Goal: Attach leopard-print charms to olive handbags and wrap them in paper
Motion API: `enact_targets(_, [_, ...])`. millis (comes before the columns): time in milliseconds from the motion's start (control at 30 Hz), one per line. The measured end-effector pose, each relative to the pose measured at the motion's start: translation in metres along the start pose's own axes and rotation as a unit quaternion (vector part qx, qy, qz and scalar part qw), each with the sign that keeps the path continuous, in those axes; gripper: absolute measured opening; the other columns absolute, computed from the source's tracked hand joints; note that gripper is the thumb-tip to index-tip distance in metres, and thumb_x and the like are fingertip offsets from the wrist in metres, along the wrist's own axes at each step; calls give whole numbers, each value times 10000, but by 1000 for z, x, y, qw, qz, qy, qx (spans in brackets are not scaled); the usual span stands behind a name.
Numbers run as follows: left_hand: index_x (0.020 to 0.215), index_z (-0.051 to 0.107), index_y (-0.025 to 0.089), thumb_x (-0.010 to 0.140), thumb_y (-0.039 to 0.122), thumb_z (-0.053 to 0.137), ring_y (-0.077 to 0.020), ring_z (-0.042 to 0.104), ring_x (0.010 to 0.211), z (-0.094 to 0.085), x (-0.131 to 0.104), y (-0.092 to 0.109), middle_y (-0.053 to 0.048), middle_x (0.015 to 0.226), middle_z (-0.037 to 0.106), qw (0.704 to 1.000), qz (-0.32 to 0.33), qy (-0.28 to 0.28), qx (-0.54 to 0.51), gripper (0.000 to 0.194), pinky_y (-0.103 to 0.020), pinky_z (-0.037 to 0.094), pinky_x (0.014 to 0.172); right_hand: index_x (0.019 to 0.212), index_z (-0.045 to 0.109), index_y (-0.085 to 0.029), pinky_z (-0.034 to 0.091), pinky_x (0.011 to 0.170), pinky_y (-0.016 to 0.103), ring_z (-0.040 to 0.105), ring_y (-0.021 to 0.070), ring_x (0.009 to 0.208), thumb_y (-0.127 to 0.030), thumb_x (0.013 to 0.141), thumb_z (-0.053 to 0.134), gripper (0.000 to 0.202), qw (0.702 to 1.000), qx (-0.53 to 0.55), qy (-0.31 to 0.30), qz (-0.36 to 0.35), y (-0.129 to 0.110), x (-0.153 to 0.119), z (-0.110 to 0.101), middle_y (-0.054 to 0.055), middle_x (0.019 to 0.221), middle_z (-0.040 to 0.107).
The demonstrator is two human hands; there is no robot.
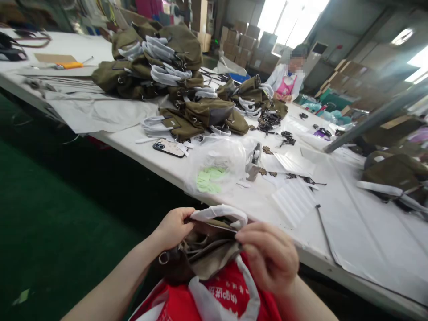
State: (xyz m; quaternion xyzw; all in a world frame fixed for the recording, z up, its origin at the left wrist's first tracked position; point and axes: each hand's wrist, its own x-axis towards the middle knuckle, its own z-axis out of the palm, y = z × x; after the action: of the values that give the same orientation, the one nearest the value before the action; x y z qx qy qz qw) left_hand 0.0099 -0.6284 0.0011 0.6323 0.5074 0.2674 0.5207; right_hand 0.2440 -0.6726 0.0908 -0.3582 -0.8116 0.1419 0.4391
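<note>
Fingers (187,217) of the left hand (174,227) and right hand (269,256) are pinching shut on one olive bag (200,249), spreading its zipper mouth over the lap to expose the lining. Beyond, the bench (351,232) is carrying one phone (169,147), one plastic sack (217,167), and two heaps of matching bags (160,62).
</note>
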Motion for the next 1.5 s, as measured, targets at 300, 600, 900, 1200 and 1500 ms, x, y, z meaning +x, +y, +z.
enact_targets(300, [743,677,188,734,168,509,-201,642,777,9,-8,4,-4,770,703,999,-10,32,-9,169,-252,436,673,960,715,-212,463,792,257,645,176,901,-266,930,531,194,928,-231,-254,147,144,101,82,48,975,706])
enact_targets(600, [721,678,188,725,173,495,-197,636,759,6,-7,2,-6,755,700,998,-11,52,-13,184,-254,417,660,928,722,-146,484,783,287,655,217,915,-294,938,515,255,878,-321,-332,125,166,111,135,124,1010,674])
enact_targets(900, [704,675,193,722,169,495,-189,631,741,4,-7,1,2,736,694,999,0,54,3,182,-247,409,652,841,730,-156,472,744,254,649,182,850,-231,945,484,277,891,-308,-309,124,166,114,137,93,939,683])
enact_targets(1200, [747,677,159,669,233,585,-185,611,684,-4,3,-16,3,703,680,995,-36,46,-77,142,-247,427,601,1016,616,-180,490,645,264,597,139,684,-271,984,386,249,991,-68,-16,116,91,104,36,52,887,634])
enact_targets(1500, [772,669,146,686,333,646,-147,551,607,-8,22,-16,11,643,620,997,-42,-2,-62,207,-226,388,530,1047,599,-156,513,763,296,623,184,891,-156,959,422,197,913,-100,-395,-7,30,11,60,94,1023,629])
